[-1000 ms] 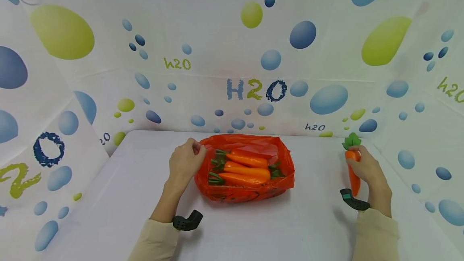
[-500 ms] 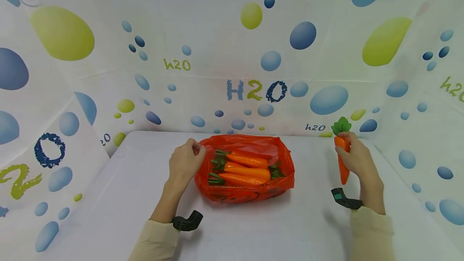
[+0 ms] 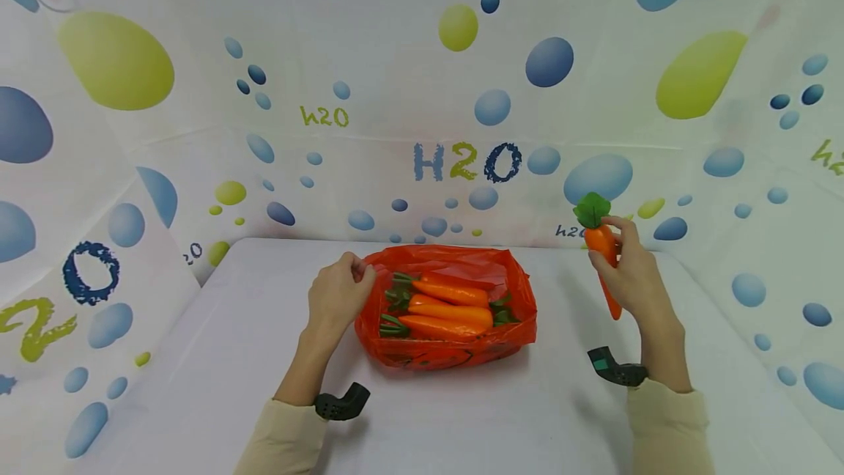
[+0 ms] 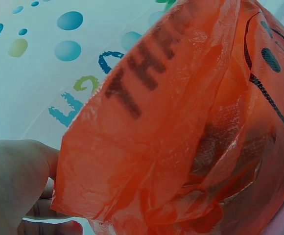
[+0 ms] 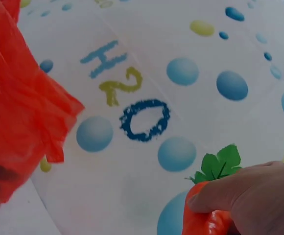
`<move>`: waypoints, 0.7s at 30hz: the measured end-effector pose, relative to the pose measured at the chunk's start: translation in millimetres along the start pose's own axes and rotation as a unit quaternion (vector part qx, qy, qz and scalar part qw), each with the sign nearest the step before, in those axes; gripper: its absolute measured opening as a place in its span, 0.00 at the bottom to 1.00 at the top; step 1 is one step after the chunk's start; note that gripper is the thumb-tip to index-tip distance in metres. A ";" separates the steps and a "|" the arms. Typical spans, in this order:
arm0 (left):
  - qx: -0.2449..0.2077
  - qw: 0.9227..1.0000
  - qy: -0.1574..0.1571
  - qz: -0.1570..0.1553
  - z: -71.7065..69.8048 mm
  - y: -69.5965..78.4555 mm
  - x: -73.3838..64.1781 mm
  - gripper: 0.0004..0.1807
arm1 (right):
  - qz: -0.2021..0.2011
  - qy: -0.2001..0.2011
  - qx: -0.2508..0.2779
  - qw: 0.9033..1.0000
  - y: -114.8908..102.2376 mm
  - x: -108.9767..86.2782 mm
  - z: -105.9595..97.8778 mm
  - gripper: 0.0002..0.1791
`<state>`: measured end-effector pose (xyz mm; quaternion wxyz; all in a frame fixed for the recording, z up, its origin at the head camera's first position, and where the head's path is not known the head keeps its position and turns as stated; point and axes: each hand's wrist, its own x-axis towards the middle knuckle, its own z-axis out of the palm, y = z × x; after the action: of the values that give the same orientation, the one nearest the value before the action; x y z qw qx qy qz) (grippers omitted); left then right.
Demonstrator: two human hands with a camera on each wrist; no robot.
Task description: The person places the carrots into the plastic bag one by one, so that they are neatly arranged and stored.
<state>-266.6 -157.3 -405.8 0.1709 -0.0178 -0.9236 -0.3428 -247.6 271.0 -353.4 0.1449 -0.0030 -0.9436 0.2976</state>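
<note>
A red plastic bag (image 3: 435,354) with dark printing sits mid-table, its mouth spread wide. Inside lie several orange carrots (image 3: 448,310) with green tops. My left hand (image 3: 336,295) pinches the bag's left edge between thumb and fingers; in the left wrist view the plastic (image 4: 132,166) is stretched out from that hand. To the right of the bag, my right hand (image 3: 629,270) holds another carrot (image 3: 601,244) near its top, raised over the table, leaves up and tip down. In the right wrist view the thumb lies across that carrot's orange body below its green leaves (image 5: 220,164).
The white table (image 3: 461,424) reaches back to a sheet (image 3: 395,94) printed with blue and green drops and H2O lettering. Black wrist devices (image 3: 343,402) sit on both forearms, close to the beige sleeves.
My right hand has carried the carrot leftward and upward, closer to the bag, and its leaves now lean left. The left hand and the bag stay where they were.
</note>
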 end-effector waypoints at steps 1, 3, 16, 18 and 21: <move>0.000 1.000 -0.001 0.000 -0.1 -0.3 -0.1 0.12 | -0.008 0.008 0.003 1.000 -4.2 -1.3 1.4 0.37; 0.000 1.000 -0.002 0.001 -0.3 -1.2 0.0 0.12 | -0.025 0.021 0.008 0.999 -12.4 -3.2 5.2 0.39; 0.000 1.000 -0.004 0.007 -1.7 -3.4 -1.6 0.13 | -0.190 0.109 0.024 0.975 -66.8 -12.8 45.5 0.35; 0.001 1.000 -0.003 0.007 -1.9 -3.1 -1.8 0.12 | -0.221 0.124 0.031 0.967 -74.1 -15.4 51.3 0.35; 0.000 1.000 -0.004 0.005 -2.4 -2.6 -1.6 0.12 | -0.266 0.143 0.042 0.952 -84.4 -19.4 59.4 0.36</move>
<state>-264.7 -160.7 -406.2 0.1687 -0.0241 -0.9242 -0.3418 -238.5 166.5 -357.6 0.3526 0.2118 -0.8661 0.2841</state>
